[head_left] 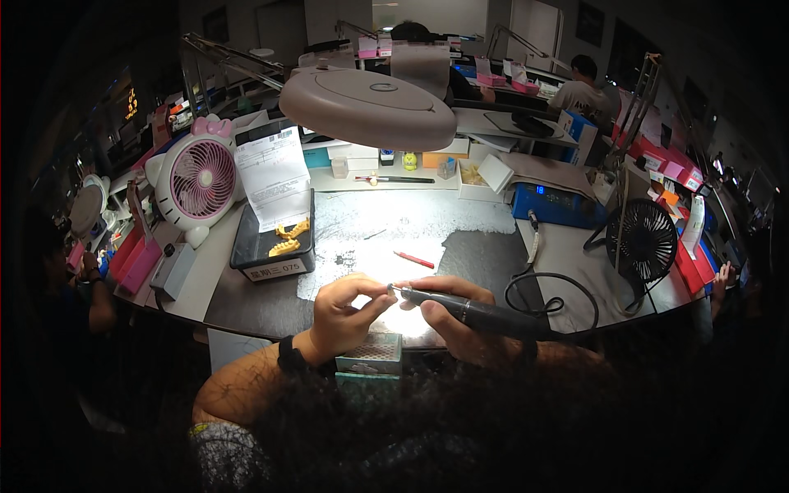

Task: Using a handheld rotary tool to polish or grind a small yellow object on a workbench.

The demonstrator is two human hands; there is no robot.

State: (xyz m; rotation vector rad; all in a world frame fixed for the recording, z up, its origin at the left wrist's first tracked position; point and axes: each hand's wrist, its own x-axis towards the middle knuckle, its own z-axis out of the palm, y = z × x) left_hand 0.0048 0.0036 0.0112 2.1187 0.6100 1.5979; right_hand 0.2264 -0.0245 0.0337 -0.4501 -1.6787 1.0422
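My left hand is closed, pinching a tiny greyish piece between thumb and fingertips; it is too small to name. In my right hand lies a dark rotary handpiece, gripped like a pen and pointing left. Its thin metal tip meets or nearly meets the piece; contact cannot be made out. Both hands are close together over the brightly lit near part of the bench. Just beyond them a red pencil-like stick rests on the work surface.
Left of the work surface stands a black tray with yellow dental models and a paper sheet. A lamp head hangs above. A pink-white fan, a blue control box with a cable and a black fan flank the bench.
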